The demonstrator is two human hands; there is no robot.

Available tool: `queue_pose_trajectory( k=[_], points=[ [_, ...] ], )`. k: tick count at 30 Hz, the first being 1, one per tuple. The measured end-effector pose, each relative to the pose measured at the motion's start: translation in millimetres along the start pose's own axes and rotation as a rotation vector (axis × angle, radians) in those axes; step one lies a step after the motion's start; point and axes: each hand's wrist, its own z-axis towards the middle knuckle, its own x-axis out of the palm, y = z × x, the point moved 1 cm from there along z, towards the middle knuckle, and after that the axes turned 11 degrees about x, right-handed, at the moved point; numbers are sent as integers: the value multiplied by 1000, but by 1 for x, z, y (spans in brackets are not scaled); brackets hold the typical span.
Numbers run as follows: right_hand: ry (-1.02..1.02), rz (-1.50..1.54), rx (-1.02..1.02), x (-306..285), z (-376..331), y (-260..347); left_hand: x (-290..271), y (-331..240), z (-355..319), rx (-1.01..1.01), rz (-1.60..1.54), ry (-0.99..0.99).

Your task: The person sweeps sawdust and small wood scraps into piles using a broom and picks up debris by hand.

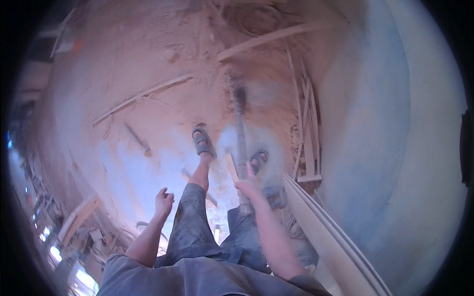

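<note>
— Broom handle [241,143], where is it?

— It runs straight out in front of you, from your right hand [250,185] down to the dusty floor [148,74]. Its dark head [239,94] is blurred at the far end, with a pale haze of dust around it.

— How do your fingers sit on it?

— Your right hand is wrapped on the near end of the handle, fingers curled together on it, with one finger raised. The exact grip is partly hidden by blur.

— And your left hand [163,201]?

— It hangs free beside your left thigh, fingers loosely curled and holding nothing.

— Where do your feet stand?

— Your left foot in a grey sandal [202,142] is forward, to the left of the handle. Your right foot [259,159] is just to the right of the handle, inside the dust haze.

— What else lies about you?

— Thin wooden strips [143,94] lie scattered on the floor to the left. More slats [307,133] are stacked along the foot of the blue wall [375,123] on your right. A long pale board [331,237] leans close to your right arm.
</note>
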Motion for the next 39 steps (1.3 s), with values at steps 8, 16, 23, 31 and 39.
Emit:
queue_pose_trajectory(
  k=[8,16,23,31,39],
  points=[
    [-80,306,339,-90,-40,17,-46,46,-88,-177,-76,46],
    [-92,152,67,174,30,51,-43,13,-120,22,-357,269],
    [314,208,12,222,-4,108,-121,135,-116,-103,-342,-80],
    [144,236,268,122,-143,40,-154,188,-149,-205,-454,-151],
    [165,341,401,304,-68,8,-130,196,-164,-274,-512,-39]
  ],
)
